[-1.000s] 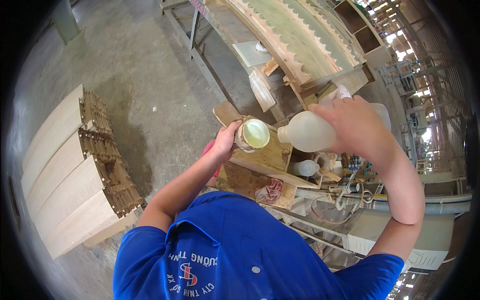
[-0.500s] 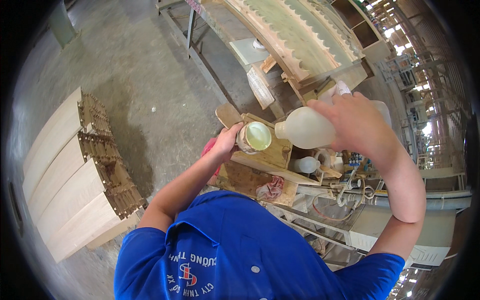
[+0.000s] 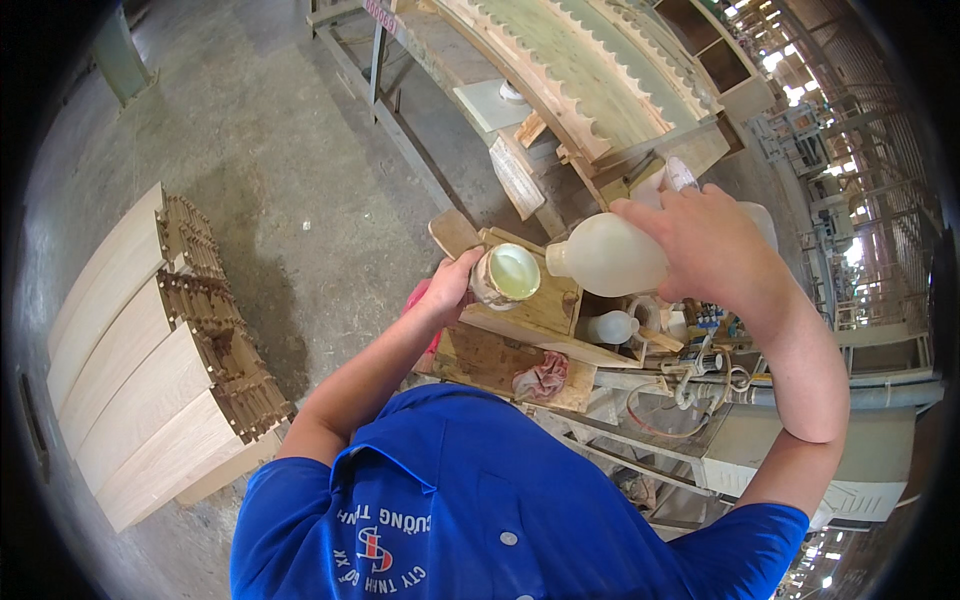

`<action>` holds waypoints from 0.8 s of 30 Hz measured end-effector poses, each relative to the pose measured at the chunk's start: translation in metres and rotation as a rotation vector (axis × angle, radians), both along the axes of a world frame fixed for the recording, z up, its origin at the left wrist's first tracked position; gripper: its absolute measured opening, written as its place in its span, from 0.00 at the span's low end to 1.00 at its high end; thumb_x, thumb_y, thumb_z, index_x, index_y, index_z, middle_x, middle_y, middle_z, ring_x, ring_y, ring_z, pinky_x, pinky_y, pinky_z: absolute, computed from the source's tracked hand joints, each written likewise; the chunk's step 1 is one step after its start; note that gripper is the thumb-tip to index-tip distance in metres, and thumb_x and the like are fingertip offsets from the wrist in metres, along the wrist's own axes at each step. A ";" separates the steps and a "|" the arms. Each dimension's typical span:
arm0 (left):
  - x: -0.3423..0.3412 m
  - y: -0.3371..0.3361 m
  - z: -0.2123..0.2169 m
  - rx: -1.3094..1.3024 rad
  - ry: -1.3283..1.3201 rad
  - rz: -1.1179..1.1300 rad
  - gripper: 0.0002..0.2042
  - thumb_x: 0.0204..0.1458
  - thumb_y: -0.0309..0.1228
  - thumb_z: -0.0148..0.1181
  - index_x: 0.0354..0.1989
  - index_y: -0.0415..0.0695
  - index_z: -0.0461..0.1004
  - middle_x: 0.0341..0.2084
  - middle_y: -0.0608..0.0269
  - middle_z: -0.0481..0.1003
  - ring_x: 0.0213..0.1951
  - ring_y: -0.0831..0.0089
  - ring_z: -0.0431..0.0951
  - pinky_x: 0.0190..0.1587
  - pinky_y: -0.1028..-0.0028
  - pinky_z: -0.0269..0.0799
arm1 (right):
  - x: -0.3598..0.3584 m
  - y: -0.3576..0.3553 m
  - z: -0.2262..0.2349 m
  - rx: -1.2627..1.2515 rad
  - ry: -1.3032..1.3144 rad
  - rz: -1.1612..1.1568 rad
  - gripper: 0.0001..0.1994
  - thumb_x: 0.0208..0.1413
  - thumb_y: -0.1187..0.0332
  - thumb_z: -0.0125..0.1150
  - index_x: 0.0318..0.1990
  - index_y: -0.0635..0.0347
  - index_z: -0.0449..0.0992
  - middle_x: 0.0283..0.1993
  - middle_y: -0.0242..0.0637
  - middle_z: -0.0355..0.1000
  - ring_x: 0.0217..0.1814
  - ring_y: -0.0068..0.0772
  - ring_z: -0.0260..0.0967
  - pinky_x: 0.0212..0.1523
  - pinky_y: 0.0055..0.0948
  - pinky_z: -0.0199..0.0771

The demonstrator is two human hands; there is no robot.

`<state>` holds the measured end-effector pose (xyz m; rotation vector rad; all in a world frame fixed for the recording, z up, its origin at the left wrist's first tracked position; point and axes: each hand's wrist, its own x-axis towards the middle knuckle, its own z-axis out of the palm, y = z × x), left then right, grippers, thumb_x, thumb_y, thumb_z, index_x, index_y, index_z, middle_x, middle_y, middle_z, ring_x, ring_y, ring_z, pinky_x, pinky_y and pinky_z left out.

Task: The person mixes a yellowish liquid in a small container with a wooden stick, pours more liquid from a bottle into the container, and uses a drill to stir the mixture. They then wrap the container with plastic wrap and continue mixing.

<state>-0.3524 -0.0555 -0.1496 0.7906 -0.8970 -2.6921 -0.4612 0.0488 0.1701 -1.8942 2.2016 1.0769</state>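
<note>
My left hand (image 3: 452,285) is wrapped round a stained cup (image 3: 484,279) with pale greenish-white liquid (image 3: 515,271) inside. A rounded piece of wood (image 3: 456,233) shows just beyond my left fingers; whether I touch it I cannot tell. In my right hand (image 3: 715,245) is a cloudy white plastic bottle (image 3: 615,255), tipped on its side. Its neck points left at the cup, a short gap away, and no stream shows between them. Below both hands stands a wooden box (image 3: 535,333), with another translucent bottle (image 3: 612,328) lying in it.
A crumpled pinkish rag (image 3: 541,376) lies on a wooden board near my body. Stacked pale wooden panels (image 3: 150,380) stand at the left. Ahead is a metal-framed table (image 3: 415,165) bearing wood strips with scalloped edges (image 3: 560,85). Pipes and hoses (image 3: 700,380) run at the right.
The view has shifted slightly. Both hands keep their grip, and the bottle and cup stay nearly the same relative to each other.
</note>
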 end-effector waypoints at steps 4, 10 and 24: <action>0.001 0.001 0.003 -0.011 -0.024 0.002 0.17 0.56 0.40 0.47 0.47 0.40 0.68 0.37 0.63 0.74 0.34 0.73 0.77 0.35 0.71 0.76 | -0.001 0.002 -0.001 -0.021 0.001 0.022 0.35 0.30 0.67 0.71 0.53 0.51 0.66 0.32 0.40 0.74 0.38 0.39 0.73 0.40 0.34 0.70; 0.003 0.001 0.006 -0.034 -0.025 -0.006 0.17 0.56 0.40 0.47 0.47 0.40 0.68 0.36 0.62 0.75 0.34 0.73 0.77 0.34 0.72 0.76 | -0.002 0.003 -0.002 -0.029 0.000 0.022 0.34 0.29 0.66 0.71 0.52 0.51 0.67 0.32 0.41 0.74 0.38 0.40 0.73 0.40 0.35 0.70; 0.001 0.002 0.006 -0.049 0.005 -0.013 0.18 0.56 0.40 0.48 0.49 0.40 0.66 0.39 0.61 0.74 0.37 0.73 0.77 0.35 0.72 0.77 | -0.006 0.009 -0.005 -0.055 -0.005 0.046 0.34 0.32 0.66 0.69 0.54 0.50 0.66 0.34 0.41 0.73 0.40 0.41 0.72 0.43 0.34 0.69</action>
